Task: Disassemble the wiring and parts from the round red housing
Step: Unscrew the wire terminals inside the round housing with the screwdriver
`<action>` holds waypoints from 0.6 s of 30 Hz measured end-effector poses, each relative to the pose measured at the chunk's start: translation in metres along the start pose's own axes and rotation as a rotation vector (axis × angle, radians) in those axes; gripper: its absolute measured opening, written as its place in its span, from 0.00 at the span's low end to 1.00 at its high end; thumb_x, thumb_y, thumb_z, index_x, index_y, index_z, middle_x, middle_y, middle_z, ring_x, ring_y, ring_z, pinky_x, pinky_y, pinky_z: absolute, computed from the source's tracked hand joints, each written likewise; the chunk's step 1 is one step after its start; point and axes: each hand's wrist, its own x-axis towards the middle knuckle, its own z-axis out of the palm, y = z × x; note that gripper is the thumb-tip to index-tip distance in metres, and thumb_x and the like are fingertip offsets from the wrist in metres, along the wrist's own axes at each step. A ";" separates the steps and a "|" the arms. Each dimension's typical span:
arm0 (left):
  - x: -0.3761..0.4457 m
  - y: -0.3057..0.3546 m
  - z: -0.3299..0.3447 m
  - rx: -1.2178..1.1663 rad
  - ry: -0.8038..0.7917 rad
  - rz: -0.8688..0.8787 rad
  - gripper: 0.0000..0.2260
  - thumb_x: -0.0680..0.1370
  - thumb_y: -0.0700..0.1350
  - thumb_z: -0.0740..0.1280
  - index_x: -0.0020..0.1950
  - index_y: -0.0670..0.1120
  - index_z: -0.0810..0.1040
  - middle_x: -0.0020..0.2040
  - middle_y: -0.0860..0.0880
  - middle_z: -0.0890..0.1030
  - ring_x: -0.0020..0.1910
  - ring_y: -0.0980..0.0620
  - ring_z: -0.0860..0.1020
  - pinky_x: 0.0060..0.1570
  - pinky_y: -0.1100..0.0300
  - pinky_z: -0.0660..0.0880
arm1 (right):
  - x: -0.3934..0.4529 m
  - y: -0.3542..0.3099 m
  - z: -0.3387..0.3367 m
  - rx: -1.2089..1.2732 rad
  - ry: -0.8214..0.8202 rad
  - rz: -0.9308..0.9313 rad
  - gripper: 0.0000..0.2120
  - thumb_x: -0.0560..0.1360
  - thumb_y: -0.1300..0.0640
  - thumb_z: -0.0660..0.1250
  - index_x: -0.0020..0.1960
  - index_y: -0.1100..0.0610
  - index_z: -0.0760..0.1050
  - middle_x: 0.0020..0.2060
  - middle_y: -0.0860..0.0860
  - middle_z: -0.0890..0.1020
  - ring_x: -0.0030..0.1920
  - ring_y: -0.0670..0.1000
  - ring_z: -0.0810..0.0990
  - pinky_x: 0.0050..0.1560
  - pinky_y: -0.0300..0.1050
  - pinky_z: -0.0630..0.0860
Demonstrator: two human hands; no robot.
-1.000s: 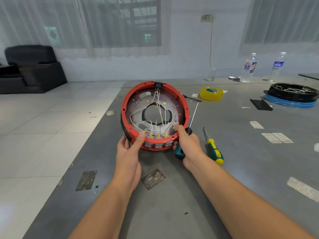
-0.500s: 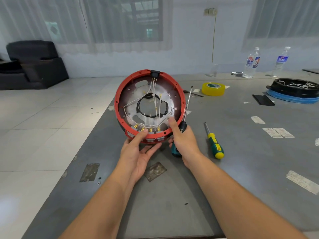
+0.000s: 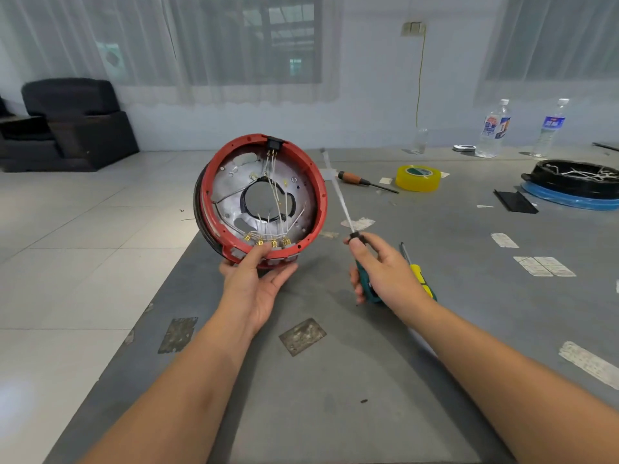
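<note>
Housing [image 3: 260,199]: it is being held up off the table [image 3: 335,380], above the left edge, tilted on its rim so the open inside is facing the person; a second ago it was lower, close to the tabletop.
Left hand [image 3: 258,283]: alone now in carrying the housing, it is cupping the lower rim from beneath, thumb pressing on the inner lip by the brass terminals [image 3: 266,242], fingers curling under.
Right hand [image 3: 382,272]: it was steadying the rim a moment ago; now it is coming away to the right, fingers clamped round the green-handled screwdriver [image 3: 348,229].
Screwdriver: its shaft is blurring with motion and pointing up and away, tip near the housing's right side but not touching it.
Wiring [image 3: 278,202]: white leads are still running from the black switch [image 3: 275,142] at the top down to the terminals; nothing looks detached yet.
Meaning: to my eye the person is freeing the tool hand to start on a screw or terminal inside, so disassembly seems barely begun.
Spare tools: a yellow-handled screwdriver [image 3: 420,276] is lying just behind the right hand; a brown-handled one [image 3: 363,180] and a tape roll [image 3: 418,178] are lying toward the far edge.
</note>
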 end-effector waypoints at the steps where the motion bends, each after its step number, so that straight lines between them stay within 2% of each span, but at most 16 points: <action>1: 0.000 -0.001 -0.002 -0.012 0.002 -0.003 0.28 0.78 0.31 0.71 0.71 0.48 0.62 0.69 0.36 0.75 0.50 0.33 0.87 0.46 0.34 0.84 | -0.001 0.000 -0.001 -0.054 -0.022 0.004 0.09 0.83 0.44 0.63 0.58 0.43 0.79 0.31 0.52 0.78 0.28 0.52 0.74 0.26 0.43 0.73; 4: 0.002 -0.001 -0.009 -0.056 0.015 0.013 0.31 0.77 0.30 0.72 0.72 0.51 0.63 0.69 0.38 0.75 0.53 0.34 0.86 0.45 0.38 0.84 | -0.004 0.003 -0.002 -0.094 -0.101 0.031 0.10 0.82 0.52 0.64 0.57 0.41 0.81 0.37 0.52 0.78 0.28 0.51 0.73 0.25 0.43 0.67; 6: 0.003 0.001 -0.012 -0.074 0.015 0.031 0.29 0.77 0.29 0.71 0.69 0.52 0.65 0.69 0.39 0.75 0.54 0.34 0.86 0.48 0.37 0.84 | -0.008 0.003 -0.007 -0.150 -0.128 0.051 0.16 0.76 0.55 0.63 0.57 0.39 0.82 0.41 0.55 0.79 0.28 0.51 0.75 0.26 0.44 0.68; 8: 0.002 0.002 -0.013 -0.085 0.019 0.061 0.28 0.77 0.29 0.71 0.67 0.53 0.65 0.68 0.40 0.76 0.53 0.35 0.87 0.49 0.36 0.84 | -0.013 0.002 -0.015 -0.211 -0.176 0.064 0.22 0.71 0.56 0.61 0.58 0.37 0.82 0.40 0.57 0.80 0.28 0.50 0.75 0.27 0.44 0.70; 10: 0.002 0.002 -0.014 -0.100 0.022 0.093 0.30 0.77 0.29 0.71 0.69 0.53 0.65 0.68 0.42 0.76 0.51 0.37 0.87 0.49 0.37 0.84 | -0.015 0.002 -0.021 -0.223 -0.199 0.045 0.23 0.74 0.61 0.62 0.59 0.38 0.82 0.41 0.53 0.82 0.27 0.49 0.75 0.28 0.44 0.72; 13: 0.002 0.003 -0.015 -0.145 0.028 0.102 0.32 0.76 0.29 0.72 0.72 0.54 0.65 0.68 0.42 0.77 0.51 0.37 0.87 0.49 0.39 0.84 | -0.016 0.000 -0.030 -0.122 -0.147 0.008 0.21 0.76 0.69 0.66 0.58 0.46 0.82 0.44 0.51 0.84 0.29 0.51 0.78 0.26 0.41 0.71; 18: 0.002 0.002 -0.016 -0.160 0.045 0.073 0.32 0.76 0.29 0.72 0.73 0.53 0.66 0.69 0.42 0.76 0.59 0.34 0.84 0.48 0.40 0.85 | -0.015 -0.004 -0.035 0.076 -0.056 -0.074 0.10 0.74 0.72 0.72 0.50 0.60 0.77 0.52 0.56 0.86 0.32 0.54 0.80 0.28 0.40 0.74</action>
